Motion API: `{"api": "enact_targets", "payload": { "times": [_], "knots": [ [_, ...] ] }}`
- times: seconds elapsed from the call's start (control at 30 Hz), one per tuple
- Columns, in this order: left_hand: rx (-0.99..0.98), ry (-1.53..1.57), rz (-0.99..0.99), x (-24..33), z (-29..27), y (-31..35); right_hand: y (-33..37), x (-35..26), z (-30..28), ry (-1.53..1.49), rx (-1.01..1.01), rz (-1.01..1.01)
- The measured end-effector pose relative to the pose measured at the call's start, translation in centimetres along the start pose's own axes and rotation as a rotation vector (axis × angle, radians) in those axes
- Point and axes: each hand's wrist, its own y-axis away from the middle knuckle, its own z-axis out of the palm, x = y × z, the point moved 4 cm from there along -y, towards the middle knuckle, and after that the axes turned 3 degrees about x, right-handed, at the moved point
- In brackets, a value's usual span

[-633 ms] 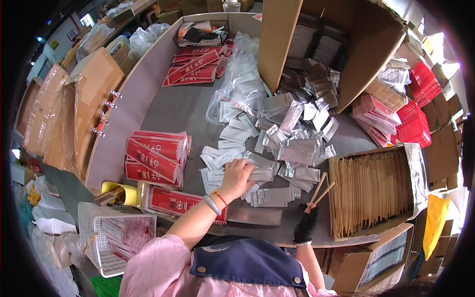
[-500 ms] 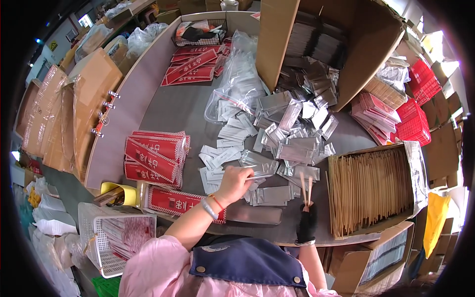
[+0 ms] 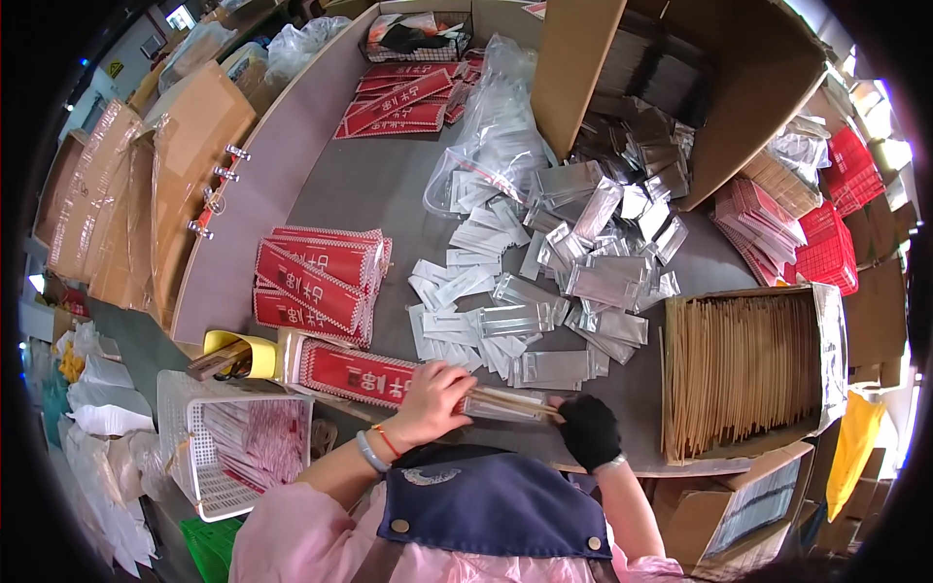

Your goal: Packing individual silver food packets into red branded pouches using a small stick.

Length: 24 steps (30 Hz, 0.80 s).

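Observation:
My bare left hand [image 3: 433,400] is closed at the near edge of the table, next to the red printed sleeves [image 3: 352,372]. Its fingers grip one end of a silver packet [image 3: 483,408]. My right hand [image 3: 589,431], in a black fingerless glove, is closed on the other end of a pair of wooden chopsticks [image 3: 515,399]. The chopsticks lie level along the packet between both hands; how far they overlap is hard to tell. Beyond the hands spread a pile of silver packets [image 3: 607,282] and a fan of white packets [image 3: 476,238].
An open box of wooden chopsticks [image 3: 743,374] stands at the right. Stacked red sleeves [image 3: 316,282] lie at left, near a yellow cup [image 3: 243,356] and a white basket [image 3: 228,496]. A large cardboard box [image 3: 573,78] and a clear plastic bag [image 3: 501,117] are at the back.
My left hand has come nearer with the silver packet. My right hand has turned the chopsticks from upright to level and brought them leftward to the packet. The view has shifted slightly.

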Motion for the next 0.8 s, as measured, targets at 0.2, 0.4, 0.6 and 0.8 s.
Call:
{"api": "enact_targets", "payload": {
  "times": [0.2, 0.4, 0.6, 0.8],
  "knots": [
    [-0.052, -0.050, 0.048, 2.1, 0.8, -1.5, -0.1, 1.2, 1.8, -0.099, 0.142, -0.058],
    [-0.044, -0.011, 0.062, 2.2, 2.5, -2.9, -3.4, -5.6, 5.8, -0.812, 0.080, 0.033],
    [-0.244, -0.139, 0.282, 3.9, 0.6, -3.6, -3.0, -5.1, 0.9, 0.040, -0.014, -0.208],
    [0.060, -0.254, 0.206, -3.8, -10.0, -6.2, -3.2, -3.6, -3.5, 0.036, 0.206, -0.033]
  ]
}}
